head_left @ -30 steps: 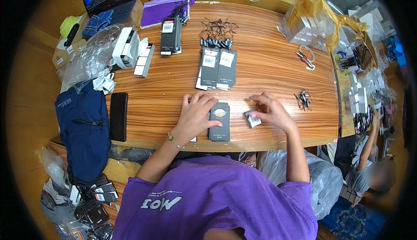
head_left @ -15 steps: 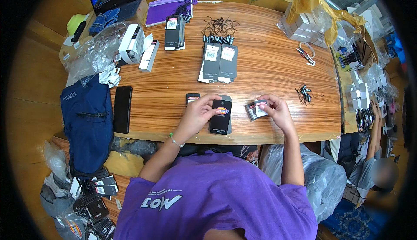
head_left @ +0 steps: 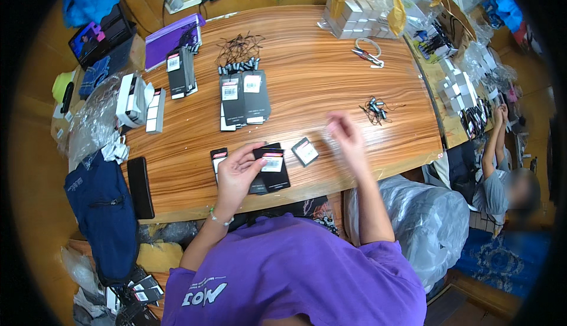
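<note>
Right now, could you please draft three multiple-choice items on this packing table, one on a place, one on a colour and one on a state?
1. Where does the black phone lie?
A. at the table's left edge, beside the blue bag
B. among the far grey boxes
C. under the right hand

2. What colour is the flat folder at the far left of the table?
A. green
B. purple
C. white

3. How is the left hand placed?
A. raised above the table
B. resting on the dark flat packs near the front edge
C. out of view

Answers: 1 A, the phone lies next to the blue bag. 2 B, the folder is plainly purple. 3 B, its fingers lie on the dark packs, while the right hand is blurred above the wood.
</note>
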`<state>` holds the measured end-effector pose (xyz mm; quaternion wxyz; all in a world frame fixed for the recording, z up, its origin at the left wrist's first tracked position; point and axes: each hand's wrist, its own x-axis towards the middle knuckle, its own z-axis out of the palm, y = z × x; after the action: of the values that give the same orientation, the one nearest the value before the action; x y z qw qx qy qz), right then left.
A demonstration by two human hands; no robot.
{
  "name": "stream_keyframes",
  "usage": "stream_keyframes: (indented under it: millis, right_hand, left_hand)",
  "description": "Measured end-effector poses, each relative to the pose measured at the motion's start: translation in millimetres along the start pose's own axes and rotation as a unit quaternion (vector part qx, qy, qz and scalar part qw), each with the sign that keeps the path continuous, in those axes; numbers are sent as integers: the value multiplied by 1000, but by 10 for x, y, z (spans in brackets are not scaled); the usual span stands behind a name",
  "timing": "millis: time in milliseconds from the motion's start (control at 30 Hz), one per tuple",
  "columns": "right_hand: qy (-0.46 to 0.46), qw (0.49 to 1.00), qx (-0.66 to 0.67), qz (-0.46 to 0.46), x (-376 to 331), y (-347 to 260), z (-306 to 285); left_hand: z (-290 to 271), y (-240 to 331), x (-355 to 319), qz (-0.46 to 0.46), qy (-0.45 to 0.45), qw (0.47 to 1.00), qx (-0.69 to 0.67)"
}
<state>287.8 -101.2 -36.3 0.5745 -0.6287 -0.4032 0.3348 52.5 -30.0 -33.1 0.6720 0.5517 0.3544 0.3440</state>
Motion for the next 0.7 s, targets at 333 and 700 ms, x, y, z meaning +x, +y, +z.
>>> stream_keyframes:
  millis: [333, 700]
  right_hand:
    - [364, 770, -501, 156, 652, 805, -2055]
    - [359, 753, -536, 126, 748, 1092, -2101]
  left_hand:
    - [91, 73, 83, 2, -6, 1000, 6]
    - [10, 37, 86, 21, -18, 1000, 7]
